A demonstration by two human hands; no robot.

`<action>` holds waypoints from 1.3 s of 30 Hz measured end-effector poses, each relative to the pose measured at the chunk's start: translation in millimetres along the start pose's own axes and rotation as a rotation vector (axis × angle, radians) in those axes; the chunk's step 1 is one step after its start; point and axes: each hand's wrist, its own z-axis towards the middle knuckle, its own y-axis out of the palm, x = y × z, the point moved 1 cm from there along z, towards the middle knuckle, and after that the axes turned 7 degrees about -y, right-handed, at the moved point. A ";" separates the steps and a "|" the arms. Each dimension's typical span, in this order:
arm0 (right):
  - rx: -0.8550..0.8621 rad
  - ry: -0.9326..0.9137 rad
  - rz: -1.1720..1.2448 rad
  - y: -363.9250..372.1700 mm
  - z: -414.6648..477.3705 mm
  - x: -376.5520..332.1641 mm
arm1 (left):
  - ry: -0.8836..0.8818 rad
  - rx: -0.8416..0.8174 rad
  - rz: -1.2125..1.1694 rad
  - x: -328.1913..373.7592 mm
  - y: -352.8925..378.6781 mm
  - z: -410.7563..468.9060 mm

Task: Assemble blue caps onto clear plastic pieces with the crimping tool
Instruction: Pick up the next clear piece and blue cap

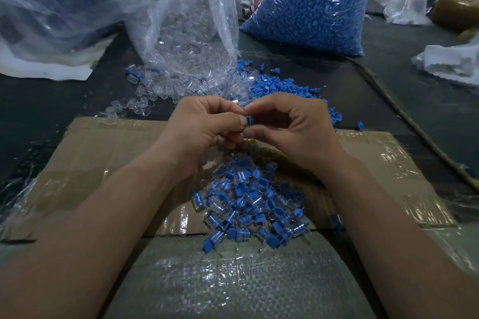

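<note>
Fingertip grip: right hand (293,129) pinches a blue cap (249,120) against the left hand (204,127), whose curled fingers seemingly hold a clear piece (234,101), above the assembled pile (248,204); behind, open bag of clear pieces (191,21) and bag of blue caps (313,5).

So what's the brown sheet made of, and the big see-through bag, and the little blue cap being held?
The brown sheet looks like cardboard: matte, creased, with shiny tape strips. The bag looks like thin plastic film: glossy, crinkled, transparent. The blue cap looks like hard moulded plastic, smooth and fairly dull; the clear piece beside it seems plastic too, glassy, mostly hidden.
</note>
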 end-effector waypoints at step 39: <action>-0.502 0.643 -0.147 -41.2 -6.1 24.8 | 0.070 0.094 -0.030 -1.6 -3.0 2.4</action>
